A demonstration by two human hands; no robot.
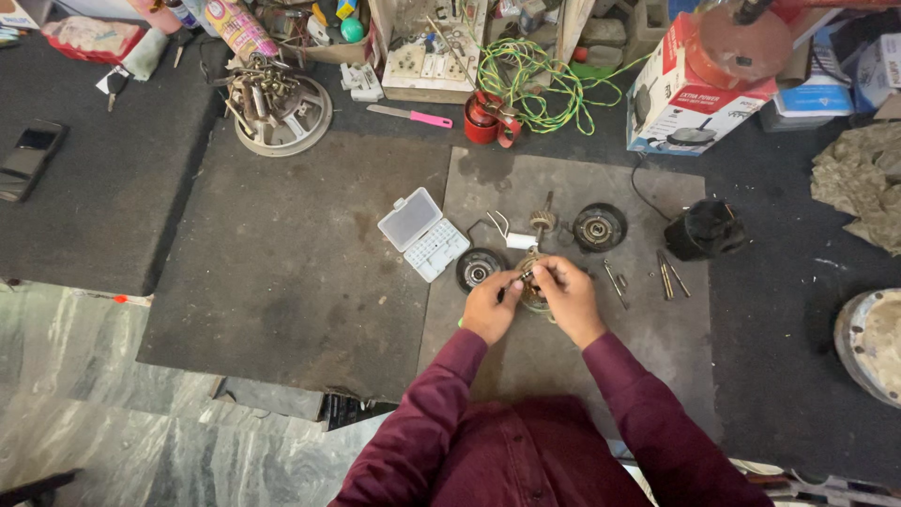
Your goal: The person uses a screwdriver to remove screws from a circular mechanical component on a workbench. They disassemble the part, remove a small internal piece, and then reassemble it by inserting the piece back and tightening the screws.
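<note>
My left hand [490, 305] grips a thin dark tool [514, 282] whose tip points at a small round motor part with copper windings [532, 268]. My right hand [566, 294] rests on that part and holds it against the grey mat [563, 376]. Both sleeves are maroon. A round black end cover [480, 268] lies just left of my hands, and a second black cover [599, 227] sits behind them to the right. A small rotor with a shaft [542, 220] stands beyond the part. Most of the motor part is hidden under my fingers.
An open white plastic box [423, 235] sits left of the covers. Several long screws and small tools [668, 276] lie to the right, with a black housing [704, 230] beyond. A round metal plate of bolts [279, 108], green wire [535, 80], a cardboard box [690, 99] and a phone [28, 158] line the edges.
</note>
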